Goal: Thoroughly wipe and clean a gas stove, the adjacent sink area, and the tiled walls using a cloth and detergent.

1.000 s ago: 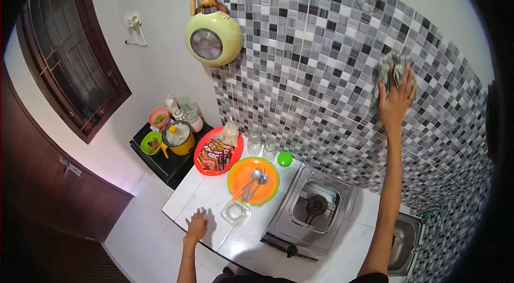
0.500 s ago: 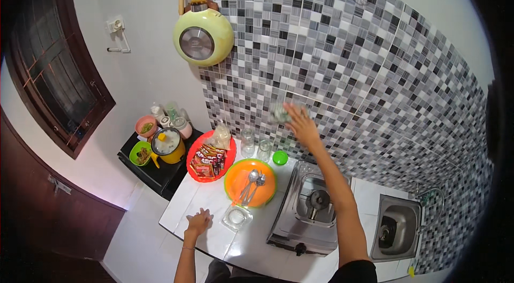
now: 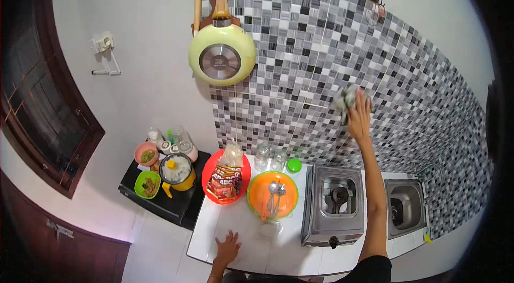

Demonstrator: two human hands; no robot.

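Note:
High on the tiled wall (image 3: 300, 58), my right hand (image 3: 360, 118) presses a crumpled grey-green cloth (image 3: 345, 102) against the tiles, its fingers lying over the cloth. That arm reaches up past the gas stove (image 3: 336, 224). My left hand (image 3: 228, 249) rests on the white-tiled counter (image 3: 214, 232) near its front edge, fingers spread and holding nothing. Closest to it is a small clear glass dish (image 3: 269, 229). Behind the dish is an orange plate (image 3: 257, 197) with a green rim, bearing a spoon and a fork (image 3: 277, 197).
A red tray (image 3: 243, 176) of sachets stands left of the plate; glass jars (image 3: 262, 157) and a green lid (image 3: 294, 165) sit behind it. A steel sink (image 3: 409, 203) is at right. A yellow pot (image 3: 179, 184) stands on a black cabinet. A pale-green pan (image 3: 241, 47) hangs above.
My right hand has moved the cloth rightward along the wall. My left hand stays spread on the counter. The whole view has shifted, with the stove and plate now further right.

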